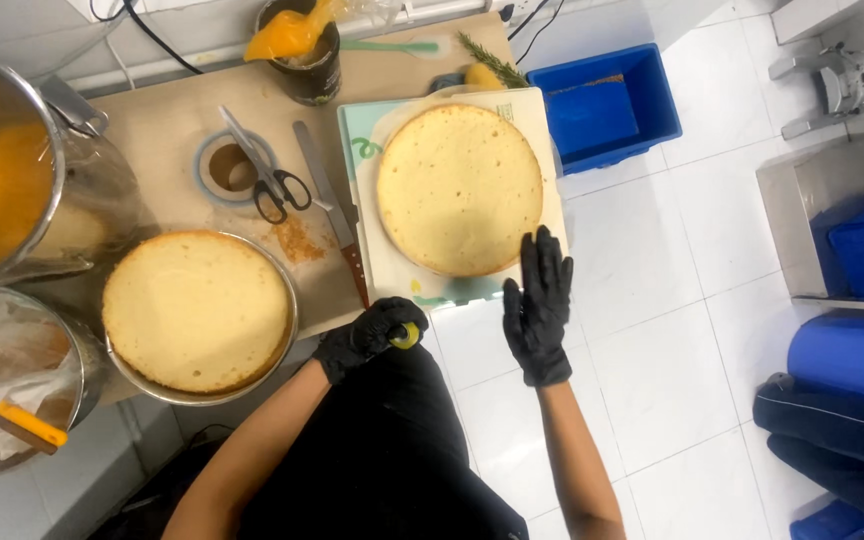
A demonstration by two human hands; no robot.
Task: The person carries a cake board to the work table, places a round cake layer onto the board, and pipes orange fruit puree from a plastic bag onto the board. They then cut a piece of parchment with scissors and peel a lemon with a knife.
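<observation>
A round pale sponge cake [459, 188] lies on a white board [380, 262] at the table's right end. My right hand [538, 306], in a black glove, hovers flat at the board's near right corner with fingers apart and nothing in it. My left hand [369, 335], also gloved, is closed around a small yellow-green object [409, 336] just below the board's near edge. A second sponge cake [195, 308] sits in a metal pan [287, 345] to the left.
A long knife [332, 208], scissors [268, 172] and a tape roll [229, 168] lie between the cakes. A dark cup holding an orange piping bag [297, 38] stands at the back. Metal bowls [2, 200] crowd the left. A blue crate [607, 105] sits on the tiled floor.
</observation>
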